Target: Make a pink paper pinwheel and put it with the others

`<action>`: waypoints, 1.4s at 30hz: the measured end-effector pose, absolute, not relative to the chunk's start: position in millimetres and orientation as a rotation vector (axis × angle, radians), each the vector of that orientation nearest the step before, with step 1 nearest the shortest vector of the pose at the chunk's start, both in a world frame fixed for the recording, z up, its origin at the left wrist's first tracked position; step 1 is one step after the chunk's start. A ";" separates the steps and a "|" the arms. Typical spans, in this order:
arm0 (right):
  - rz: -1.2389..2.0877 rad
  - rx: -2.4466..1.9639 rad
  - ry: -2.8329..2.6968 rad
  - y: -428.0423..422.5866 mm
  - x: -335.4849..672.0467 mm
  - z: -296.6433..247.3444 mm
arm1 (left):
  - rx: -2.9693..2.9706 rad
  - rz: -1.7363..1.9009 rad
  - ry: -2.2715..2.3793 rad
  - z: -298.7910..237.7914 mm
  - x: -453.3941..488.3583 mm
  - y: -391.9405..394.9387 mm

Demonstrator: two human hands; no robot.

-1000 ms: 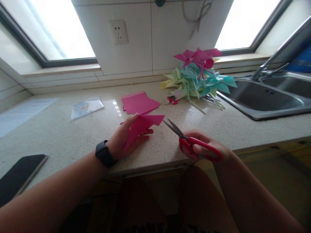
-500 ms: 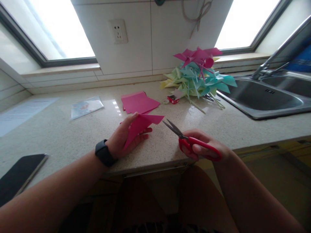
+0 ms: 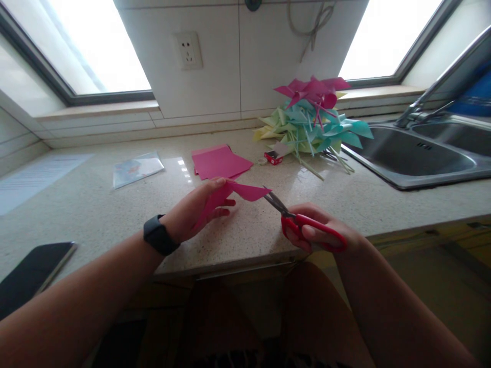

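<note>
My left hand (image 3: 205, 204) grips a pink sheet of paper (image 3: 245, 191) between thumb and fingers, above the counter near its front edge. One pointed corner of the sheet reaches right, to the blades of the scissors. My right hand (image 3: 312, 227) is closed around the red handles of the scissors (image 3: 289, 216). Their metal blades are slightly parted and point up and left, with the paper's tip at them. Whether the tip lies between the blades is hard to tell. Behind my left hand lies a stack of pink paper (image 3: 220, 161).
Pink, blue and yellow-green paper pinwheels (image 3: 314, 117) are piled at the back, left of the steel sink (image 3: 414, 176). A small red box (image 3: 273, 157) sits before them. A clear packet (image 3: 138, 169), printed sheet (image 3: 38, 176) and dark phone-like slab (image 3: 34, 273) lie left.
The pink paper's corner has swung right and slightly down, now meeting the scissor blades. The blades have closed somewhat. My left wrist has shifted slightly left; my right hand has barely moved.
</note>
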State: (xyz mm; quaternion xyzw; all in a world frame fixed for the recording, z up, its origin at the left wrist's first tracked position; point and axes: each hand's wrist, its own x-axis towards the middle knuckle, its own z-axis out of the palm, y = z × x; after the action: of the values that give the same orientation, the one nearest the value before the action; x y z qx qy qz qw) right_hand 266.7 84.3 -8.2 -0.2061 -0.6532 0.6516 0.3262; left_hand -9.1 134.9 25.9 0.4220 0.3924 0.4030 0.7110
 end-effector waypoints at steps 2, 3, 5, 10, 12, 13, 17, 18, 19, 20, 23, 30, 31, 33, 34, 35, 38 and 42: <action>1.706 -0.546 -1.704 84.6 266.2 -8.1 | 1.042 0.866 0.867 28.6 -11.3 136.6; 1.702 -0.552 -1.702 84.7 266.0 -8.1 | 1.093 0.845 0.861 29.7 -12.1 137.1; 1.693 -0.561 -1.700 84.8 265.9 -8.1 | 1.159 0.796 0.850 30.6 -12.8 137.8; 1.674 -0.569 -1.695 84.4 265.4 -8.2 | 1.184 0.828 0.872 27.2 -12.7 138.4; 1.666 -0.569 -1.691 84.1 265.2 -8.3 | 1.205 0.861 0.925 26.3 -13.2 138.1; 1.663 -0.569 -1.690 84.0 265.1 -8.2 | 1.221 0.865 0.956 26.4 -13.5 137.7; 1.654 -0.570 -1.690 83.2 264.7 -7.6 | 1.280 0.862 1.027 29.9 -14.0 136.1; 1.651 -0.570 -1.690 83.1 264.7 -7.4 | 1.311 0.864 1.021 31.0 -13.9 135.9; 1.649 -0.572 -1.689 83.0 264.7 -7.4 | 1.356 0.859 1.013 32.0 -13.7 135.8; 1.647 -0.573 -1.688 83.0 264.8 -7.6 | 1.407 0.852 1.003 33.0 -13.4 135.7; 1.649 -0.574 -1.694 83.7 265.5 -8.9 | 1.503 0.802 0.975 34.5 -13.0 135.6; 1.648 -0.585 -1.694 83.8 266.1 -9.1 | 1.196 0.775 0.772 31.7 -17.3 139.2; 1.645 -0.587 -1.693 83.5 265.9 -8.8 | 1.147 0.774 0.724 31.7 -18.4 140.1; 1.641 -0.589 -1.693 83.0 265.6 -8.4 | 1.059 0.753 0.632 32.4 -20.7 141.4; 1.640 -0.588 -1.693 82.8 265.6 -8.3 | 1.024 0.739 0.583 33.0 -21.8 141.6; 1.639 -0.588 -1.692 82.6 265.6 -8.4 | 1.004 0.723 0.537 33.4 -22.8 141.6; 1.636 -0.588 -1.682 82.3 265.9 -9.1 | 1.055 0.692 0.500 32.6 -23.9 140.6; 1.646 -0.572 -1.692 83.1 266.5 -10.1 | 1.230 0.737 0.638 25.5 -20.7 140.3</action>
State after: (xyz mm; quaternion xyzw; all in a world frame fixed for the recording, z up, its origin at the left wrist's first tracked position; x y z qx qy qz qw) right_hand 266.5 83.1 -10.1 -0.2208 -0.6530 0.6351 0.3487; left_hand -20.7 140.3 25.5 0.5540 0.2874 0.3316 0.7075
